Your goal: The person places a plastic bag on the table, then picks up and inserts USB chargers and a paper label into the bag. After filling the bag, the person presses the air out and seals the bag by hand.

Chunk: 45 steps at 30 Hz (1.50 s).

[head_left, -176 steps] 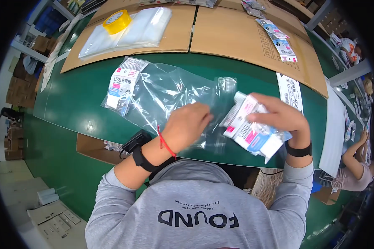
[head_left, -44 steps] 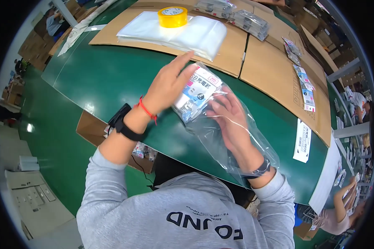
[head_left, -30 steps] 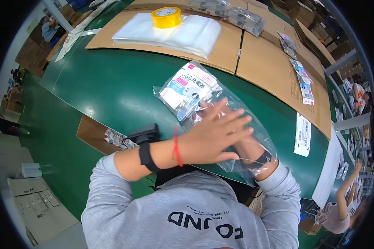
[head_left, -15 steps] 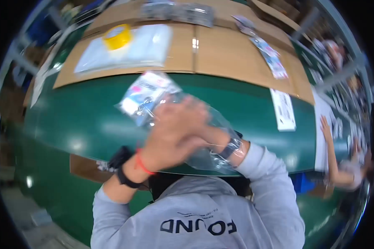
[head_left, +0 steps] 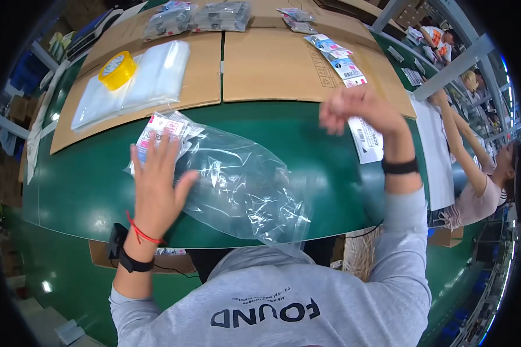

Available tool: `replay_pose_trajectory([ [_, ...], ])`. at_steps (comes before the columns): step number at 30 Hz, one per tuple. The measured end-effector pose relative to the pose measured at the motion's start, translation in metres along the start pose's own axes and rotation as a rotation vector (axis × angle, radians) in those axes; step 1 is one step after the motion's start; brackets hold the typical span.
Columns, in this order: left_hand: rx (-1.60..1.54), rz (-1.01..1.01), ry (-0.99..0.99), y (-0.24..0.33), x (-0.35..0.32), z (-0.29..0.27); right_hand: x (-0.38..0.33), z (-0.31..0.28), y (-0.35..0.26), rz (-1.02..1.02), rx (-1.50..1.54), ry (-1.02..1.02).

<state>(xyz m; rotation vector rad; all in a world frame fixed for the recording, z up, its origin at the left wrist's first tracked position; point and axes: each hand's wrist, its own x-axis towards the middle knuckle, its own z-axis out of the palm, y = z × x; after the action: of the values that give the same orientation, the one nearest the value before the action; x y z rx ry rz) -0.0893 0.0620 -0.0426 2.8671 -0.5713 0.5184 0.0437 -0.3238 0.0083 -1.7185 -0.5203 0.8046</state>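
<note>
My left hand (head_left: 159, 179) lies flat with fingers spread over small packets with printed white, pink and blue cards (head_left: 168, 124). These packets sit at the left end of a large clear plastic bag (head_left: 243, 179), whose loose, crinkled length stretches right toward the table's near edge. The hand covers part of the packets, so I cannot tell how many there are. My right hand (head_left: 367, 110) is raised at the right, fingers loosely bent and nothing visible in them. It is near a white label sheet (head_left: 367, 144) and a row of printed packets (head_left: 338, 61).
A green table (head_left: 307, 139) carries a flattened cardboard box (head_left: 278, 69). On the cardboard are a stack of clear bags (head_left: 162, 69), a yellow tape roll (head_left: 117, 70) and bagged grey items (head_left: 221, 16). Another person (head_left: 474, 185) works at the right.
My hands were together over the bag and have moved apart. The left now presses on the packets; the right has swung out to the right. The bag lies spread out.
</note>
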Motion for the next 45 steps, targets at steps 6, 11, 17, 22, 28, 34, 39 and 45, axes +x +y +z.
replay_pose_trajectory([
  [6, -0.372, 0.397, -0.133, 0.094, 0.007, 0.020, 0.069, -0.149, 0.090, -0.173, -0.944, 1.115],
  [11, -0.505, 0.343, -0.263, 0.109, 0.016, 0.054, 0.112, -0.136, 0.108, 0.136, -1.141, 0.935],
  [17, -0.802, 0.360, -0.196, 0.083, 0.053, 0.039, 0.128, -0.056, 0.071, -0.197, -1.067, 0.527],
  [22, -1.054, 0.255, -0.095, 0.064, 0.066, 0.047, 0.146, -0.105, 0.039, -0.315, -0.871, 0.585],
  [28, -1.050, 0.307, -0.016, 0.062, 0.065, 0.049, 0.225, -0.262, 0.050, -0.124, -1.058, 1.122],
  [34, -1.031, 0.310, 0.002, 0.067, 0.062, 0.054, 0.302, -0.313, 0.103, 0.116, -1.506, 1.079],
  [39, -1.044, 0.311, 0.016, 0.066, 0.052, 0.050, 0.296, -0.282, 0.114, 0.088, -1.402, 0.723],
  [45, -0.985, 0.419, 0.068, 0.070, 0.055, 0.046, 0.184, -0.159, 0.077, -0.119, -1.029, 0.685],
])
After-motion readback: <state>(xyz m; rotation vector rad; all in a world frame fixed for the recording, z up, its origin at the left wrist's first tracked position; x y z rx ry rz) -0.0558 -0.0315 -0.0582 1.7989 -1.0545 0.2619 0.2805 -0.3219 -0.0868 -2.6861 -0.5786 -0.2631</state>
